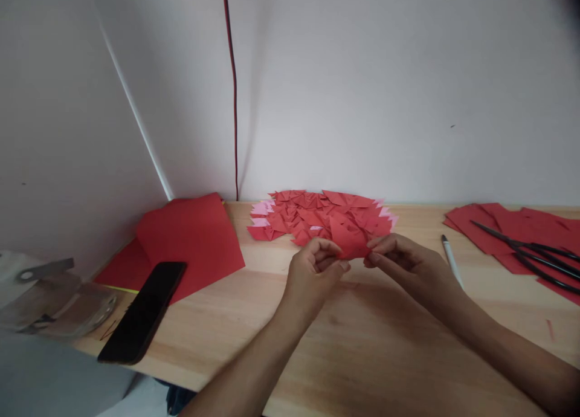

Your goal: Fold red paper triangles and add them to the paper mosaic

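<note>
Both my hands meet over the middle of a wooden table (371, 344), pinching one small piece of red paper (348, 240) between them. My left hand (315, 272) grips its left edge with curled fingers. My right hand (399, 258) holds the right edge in a finger pinch. Just behind the held piece lies a heap of several folded red and pink paper triangles (317, 214), close to the wall.
Large red sheets (190, 235) lie at the left with a black phone (144, 311) overhanging the table's front edge. At the right are more red sheets (507, 223), black scissors (534, 254) and a white pen (452, 260). A clear glass dish (67, 308) sits off the table's left end.
</note>
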